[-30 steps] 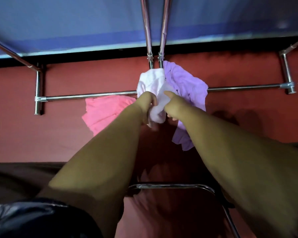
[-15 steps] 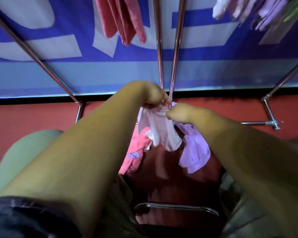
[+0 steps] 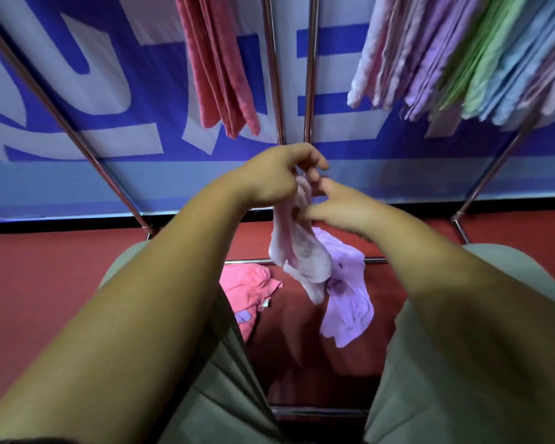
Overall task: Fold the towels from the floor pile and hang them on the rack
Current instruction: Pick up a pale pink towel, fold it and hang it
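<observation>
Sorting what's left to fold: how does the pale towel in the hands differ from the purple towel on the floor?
The pale towel hangs bunched from the left hand and right hand; the purple towel lies crumpled on the floor. The pale towel is whitish pink, the purple towel lilac. Both are unfolded.

both arms are stretched forward and bare, the left arm rising from the lower left and the right arm from the lower right, so that the wrists nearly meet in the middle. the left hand sits a little higher, knuckles up, fingers curled down and pinching the top of a pale towel. the right hand is just beside and below it, thumb up and fingers pointing left, nipping the same towel, though blur hides the exact grip.
</observation>
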A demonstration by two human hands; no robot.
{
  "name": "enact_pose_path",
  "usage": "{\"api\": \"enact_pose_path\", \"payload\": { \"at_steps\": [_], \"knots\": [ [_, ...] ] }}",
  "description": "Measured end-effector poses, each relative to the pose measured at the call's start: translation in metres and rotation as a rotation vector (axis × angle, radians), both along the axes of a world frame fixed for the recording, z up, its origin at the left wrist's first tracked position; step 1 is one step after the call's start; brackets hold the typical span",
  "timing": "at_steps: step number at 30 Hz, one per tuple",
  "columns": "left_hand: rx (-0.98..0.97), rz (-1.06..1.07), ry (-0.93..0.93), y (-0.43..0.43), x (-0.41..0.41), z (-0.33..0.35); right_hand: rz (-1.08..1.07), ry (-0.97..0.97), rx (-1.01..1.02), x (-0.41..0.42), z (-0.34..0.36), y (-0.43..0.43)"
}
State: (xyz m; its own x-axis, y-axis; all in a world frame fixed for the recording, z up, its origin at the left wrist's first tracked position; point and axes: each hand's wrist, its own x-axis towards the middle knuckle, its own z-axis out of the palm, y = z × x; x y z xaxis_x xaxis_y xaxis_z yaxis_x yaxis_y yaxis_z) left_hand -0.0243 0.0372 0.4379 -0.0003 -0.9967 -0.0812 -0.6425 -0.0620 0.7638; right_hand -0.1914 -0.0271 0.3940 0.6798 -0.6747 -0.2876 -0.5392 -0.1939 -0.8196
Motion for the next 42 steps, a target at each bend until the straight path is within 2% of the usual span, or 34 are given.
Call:
{"api": "enact_pose_path", "payload": {
  "at_steps": [2, 4, 6, 11, 13, 16, 20, 23, 27, 32, 35, 39, 42],
  "knots": [
    [-0.022, 0.013, -0.094, 0.002, -0.004, -0.009, -0.008, 0.029, -0.041, 0.003, -0.005, 0.007],
    [-0.084, 0.027, -0.279, 0.0, -0.004, -0.012, -0.06, -0.023, -0.06, 0.005, -0.012, 0.007],
    [-0.097, 0.069, -0.385, -0.003, -0.001, -0.015, -0.168, -0.06, -0.073, 0.003, -0.014, 0.004],
    [0.121, 0.203, -0.566, -0.004, 0.012, -0.019, -0.5, -0.194, -0.087, -0.003, -0.007, -0.019],
    [0.132, 0.311, -0.483, -0.006, 0.019, -0.018, -0.66, -0.235, -0.016, -0.005, -0.004, -0.03],
    [0.022, 0.507, -0.171, -0.011, 0.027, -0.02, -0.742, -0.184, 0.048, -0.01, -0.007, -0.045],
    [-0.09, 0.557, 0.293, -0.015, 0.023, -0.017, -0.591, -0.013, -0.074, -0.009, -0.009, -0.046],
    [-0.083, 0.482, 0.484, -0.013, 0.013, -0.011, -0.435, 0.005, -0.178, 0.0, -0.006, -0.034],
    [-0.094, 0.436, 0.534, -0.011, 0.002, -0.009, -0.319, -0.083, -0.199, 0.012, -0.007, -0.021],
    [-0.093, 0.562, 0.634, -0.021, 0.015, -0.017, -0.435, -0.184, -0.134, 0.013, -0.005, -0.027],
    [-0.121, 0.56, 0.71, -0.023, 0.019, -0.02, -0.442, -0.141, -0.078, 0.012, -0.008, -0.032],
    [-0.115, 0.512, 0.555, -0.024, 0.013, -0.025, -0.332, -0.085, -0.119, 0.016, -0.011, -0.026],
    [-0.091, 0.485, 0.477, -0.025, 0.009, -0.031, -0.259, -0.111, -0.147, 0.021, -0.008, -0.02]
  ]
}}
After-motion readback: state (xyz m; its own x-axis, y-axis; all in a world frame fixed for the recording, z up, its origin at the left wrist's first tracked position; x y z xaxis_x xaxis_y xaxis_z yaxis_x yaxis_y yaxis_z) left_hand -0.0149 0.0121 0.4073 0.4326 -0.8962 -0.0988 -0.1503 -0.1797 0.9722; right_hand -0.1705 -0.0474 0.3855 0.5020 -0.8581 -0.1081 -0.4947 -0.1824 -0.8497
